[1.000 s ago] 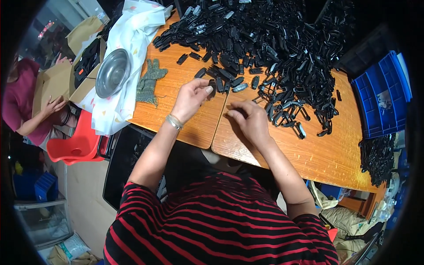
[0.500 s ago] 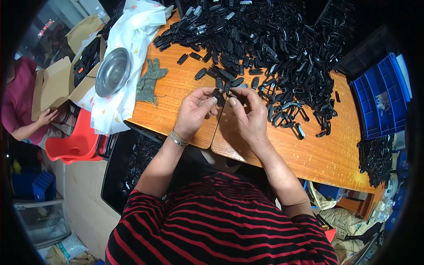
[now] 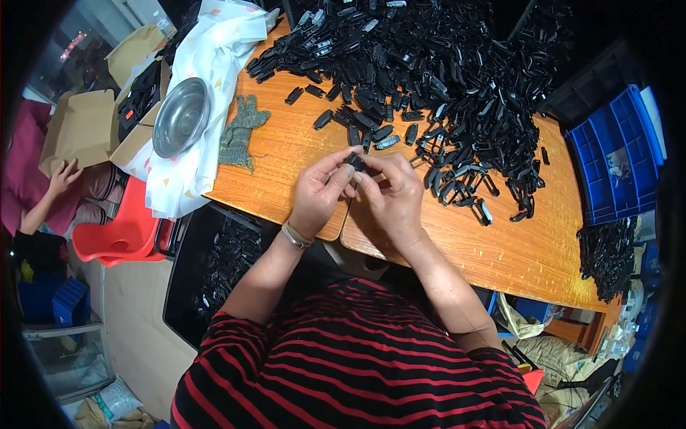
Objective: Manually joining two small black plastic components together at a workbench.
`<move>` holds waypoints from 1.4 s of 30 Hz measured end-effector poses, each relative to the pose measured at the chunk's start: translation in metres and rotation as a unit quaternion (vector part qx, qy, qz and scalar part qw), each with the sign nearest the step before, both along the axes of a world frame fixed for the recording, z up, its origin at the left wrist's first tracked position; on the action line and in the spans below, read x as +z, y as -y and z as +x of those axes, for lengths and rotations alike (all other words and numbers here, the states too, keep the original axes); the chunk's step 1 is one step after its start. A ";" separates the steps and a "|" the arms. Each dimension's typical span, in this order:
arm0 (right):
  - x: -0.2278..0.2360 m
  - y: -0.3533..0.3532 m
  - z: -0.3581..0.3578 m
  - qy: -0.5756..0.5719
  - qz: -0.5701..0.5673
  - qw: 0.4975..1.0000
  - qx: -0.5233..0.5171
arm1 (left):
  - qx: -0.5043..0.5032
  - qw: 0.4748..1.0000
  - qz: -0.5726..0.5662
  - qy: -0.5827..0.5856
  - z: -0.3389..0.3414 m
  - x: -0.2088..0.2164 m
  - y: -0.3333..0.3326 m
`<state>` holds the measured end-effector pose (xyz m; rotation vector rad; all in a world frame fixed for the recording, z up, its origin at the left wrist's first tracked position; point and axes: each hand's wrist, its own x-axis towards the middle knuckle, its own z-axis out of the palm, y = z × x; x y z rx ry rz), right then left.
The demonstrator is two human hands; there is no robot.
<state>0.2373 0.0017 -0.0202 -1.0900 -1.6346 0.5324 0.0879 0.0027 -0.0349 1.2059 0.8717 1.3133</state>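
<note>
Orange wooden surface (image 3: 286,154): big heap of black plastic parts (image 3: 443,64), grey-green glove (image 3: 241,132), white cloth (image 3: 214,71) under steel bowl (image 3: 181,116).

A small black plastic piece (image 3: 356,164), oblong and dark, is pinched between the fingertips of both hands (image 3: 361,191) just above the bench's (image 3: 457,243) near edge, mostly hidden.

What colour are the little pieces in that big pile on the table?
The pieces are black, piled on the wooden table; the head view shows them.
</note>
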 end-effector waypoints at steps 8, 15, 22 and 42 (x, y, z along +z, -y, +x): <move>-0.013 0.008 -0.006 0.046 0.077 0.995 -0.043 | 0.041 0.998 0.008 -0.052 0.009 0.003 0.017; -0.022 0.026 -0.015 0.089 -0.076 0.992 0.053 | -0.055 0.994 -0.061 0.070 0.004 0.004 0.019; -0.002 0.033 -0.028 0.115 -0.214 0.958 0.151 | -0.051 0.990 -0.124 0.051 -0.026 0.018 0.035; 0.010 -0.061 0.069 0.602 -0.030 0.797 0.032 | -0.004 0.691 0.392 -0.607 -0.027 0.002 -0.097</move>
